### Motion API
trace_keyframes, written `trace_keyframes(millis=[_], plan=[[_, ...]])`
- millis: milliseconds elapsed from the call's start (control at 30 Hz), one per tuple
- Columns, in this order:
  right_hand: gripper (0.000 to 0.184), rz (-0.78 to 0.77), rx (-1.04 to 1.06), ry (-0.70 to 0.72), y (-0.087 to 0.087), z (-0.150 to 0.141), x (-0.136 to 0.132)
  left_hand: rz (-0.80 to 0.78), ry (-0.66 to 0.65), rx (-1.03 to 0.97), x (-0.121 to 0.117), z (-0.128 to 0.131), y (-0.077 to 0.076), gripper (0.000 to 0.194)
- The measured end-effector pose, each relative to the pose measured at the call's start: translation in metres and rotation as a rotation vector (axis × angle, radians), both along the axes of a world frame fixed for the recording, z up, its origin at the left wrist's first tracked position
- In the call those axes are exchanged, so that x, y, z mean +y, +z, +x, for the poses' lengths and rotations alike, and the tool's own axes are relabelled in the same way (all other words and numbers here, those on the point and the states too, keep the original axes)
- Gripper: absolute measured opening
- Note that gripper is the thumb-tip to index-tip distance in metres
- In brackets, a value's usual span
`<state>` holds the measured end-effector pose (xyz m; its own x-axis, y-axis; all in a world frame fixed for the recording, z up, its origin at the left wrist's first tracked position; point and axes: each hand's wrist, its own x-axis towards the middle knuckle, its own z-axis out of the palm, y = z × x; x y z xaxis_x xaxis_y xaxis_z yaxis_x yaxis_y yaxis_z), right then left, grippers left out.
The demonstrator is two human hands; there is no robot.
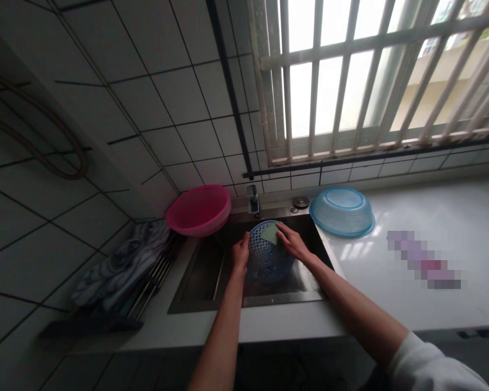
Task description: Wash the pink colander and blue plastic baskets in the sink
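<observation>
While left fingers (246, 238) grip blue colander (264, 265) | right fingers (283, 232) hold green pad (269, 234) against it

Left fingers (246, 239) grip blue colander (268, 267); right fingers (284, 231) hold green cloth (269, 234), apparently.

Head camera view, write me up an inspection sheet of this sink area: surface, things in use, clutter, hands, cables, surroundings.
Surface: pale counter around a metal sink; light reflects off both.
Things in use: blue colander over the sink; green pad against it.
Clutter: pink basin to the left; upturned light-blue basket to the right; striped cloth at far left; a blurred-out object on the counter, unidentifiable.
Hands: left hand grips the colander's side; right hand holds the pad.
Cables: nothing seen; a looped hose shows at upper left.
Surroundings: tiled wall, barred window, tap behind the sink.
</observation>
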<state>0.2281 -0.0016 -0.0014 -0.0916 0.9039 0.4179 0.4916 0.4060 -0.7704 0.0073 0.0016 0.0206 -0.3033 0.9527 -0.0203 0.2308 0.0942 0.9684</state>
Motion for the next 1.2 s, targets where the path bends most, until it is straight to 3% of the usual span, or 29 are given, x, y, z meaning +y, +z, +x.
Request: trace_keyframes(millis=[133,300,367,567,633,700,767,833,967,1033,1200], plan=[[0.047,0.148,-0.121,0.048,0.014,-0.012,-0.012,-0.011,-0.015,-0.09,0.001,-0.002,-0.004,0.089],[0.043,0.295,-0.366,0.328,0.031,-0.035,-0.035,0.015,0.005,-0.031,0.003,-0.003,-0.007,0.089],[0.046,0.272,-0.359,0.317,0.028,-0.03,-0.031,0.005,0.037,-0.05,0.003,-0.005,-0.007,0.09],[0.06,0.15,-0.236,0.005,0.014,-0.016,-0.015,-0.142,0.15,-0.262,0.007,-0.016,-0.009,0.073],[0.062,0.234,-0.315,0.087,0.016,-0.03,-0.023,-0.182,0.16,-0.343,0.009,-0.019,-0.012,0.066],[0.062,0.324,-0.399,0.279,0.021,-0.044,-0.034,-0.219,0.168,-0.421,0.01,-0.019,-0.014,0.062],[0.062,0.337,-0.418,0.36,0.026,-0.049,-0.04,-0.243,0.185,-0.473,0.011,-0.02,-0.016,0.059],[0.064,0.297,-0.394,0.349,0.028,-0.041,-0.037,-0.26,0.207,-0.498,0.011,-0.02,-0.016,0.058],[0.067,0.173,-0.318,0.131,0.025,-0.009,-0.019,-0.277,0.244,-0.553,0.012,-0.022,-0.016,0.055],[0.066,0.17,-0.327,0.087,0.023,-0.004,-0.017,-0.279,0.264,-0.581,0.013,-0.023,-0.016,0.054],[0.066,0.28,-0.417,0.32,0.028,-0.034,-0.036,-0.271,0.282,-0.605,0.012,-0.025,-0.017,0.061]])
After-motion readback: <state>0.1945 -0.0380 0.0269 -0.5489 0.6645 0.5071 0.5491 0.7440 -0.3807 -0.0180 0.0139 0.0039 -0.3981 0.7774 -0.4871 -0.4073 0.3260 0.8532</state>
